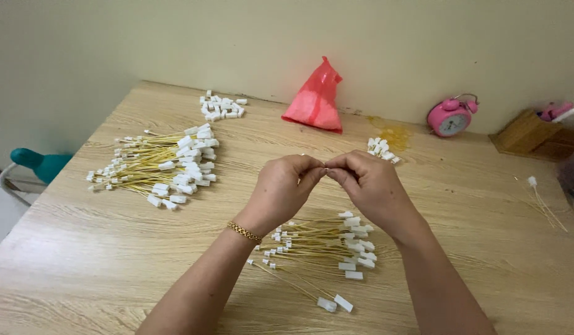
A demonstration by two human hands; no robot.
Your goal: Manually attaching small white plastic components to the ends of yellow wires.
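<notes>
Nearest the camera, bottom centre of frame: two loose white connector housings (335,303) at the ends of thin yellow wires, lying on the wooden desk (82,248). Just above them, a fanned bundle of yellow wires with white connectors (327,245), partly under both forearms.

Left hand (281,189) and right hand (370,183) raised above that bundle, centre of frame, fingertips meeting. Fingers of both hands pressed together, pinching a very small item (326,167) between them; too small to identify. Gold bracelet (244,232) on the left wrist.

Left of frame: larger pile of finished yellow wires with white connectors (160,164). Upper centre-left: heap of loose white connectors (222,107). Second small heap (381,149) just above the right hand, beside a yellowish stain.

Upper centre, against the wall: red plastic bag (317,99). Upper right: pink alarm clock (451,116), wooden holder (529,133). Right edge: a few stray wires (543,201). Far left, off the desk: teal object (42,164).
</notes>
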